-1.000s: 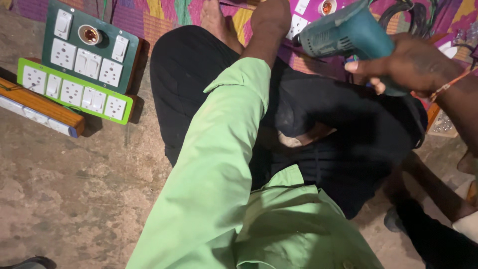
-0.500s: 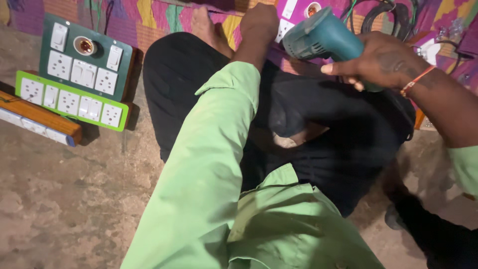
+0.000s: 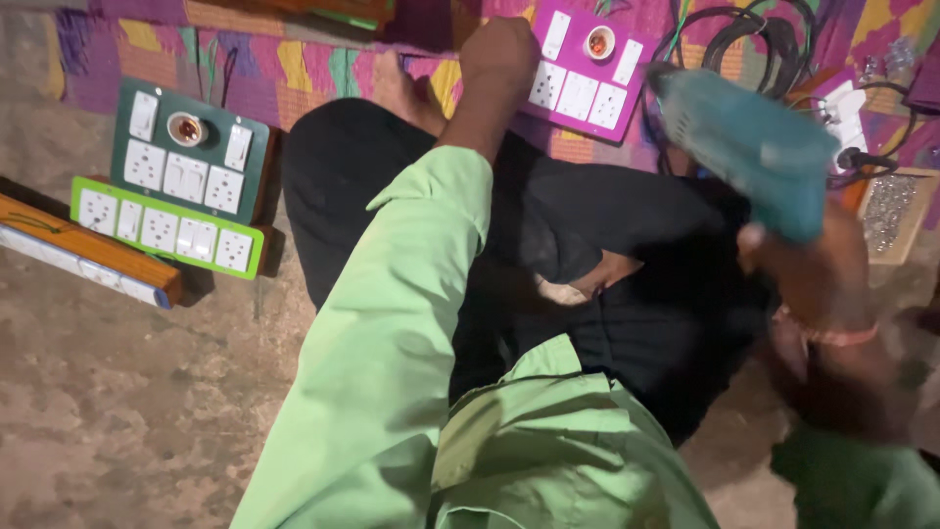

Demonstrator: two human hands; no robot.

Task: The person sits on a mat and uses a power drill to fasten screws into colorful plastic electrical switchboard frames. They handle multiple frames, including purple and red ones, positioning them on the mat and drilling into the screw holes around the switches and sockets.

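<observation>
While two finished switchboards, a dark green board [image 3: 188, 153] and a light green strip [image 3: 164, 227], lie at left, the left hand [image 3: 501, 51] rests beside the purple board [image 3: 586, 71], fingers unclear; the right hand [image 3: 809, 257] grips the raised drill [image 3: 746, 147], not yet applied.

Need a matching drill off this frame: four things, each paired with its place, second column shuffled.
Things:
1. teal power drill
2. magenta switchboard
3. dark green switchboard
4. black cables

Places:
A. far left, on the patterned mat's edge
B. coiled at the top right
C. gripped in the right hand
D. just beyond the left hand

Pairs: 1-C, 2-D, 3-A, 4-B
</observation>
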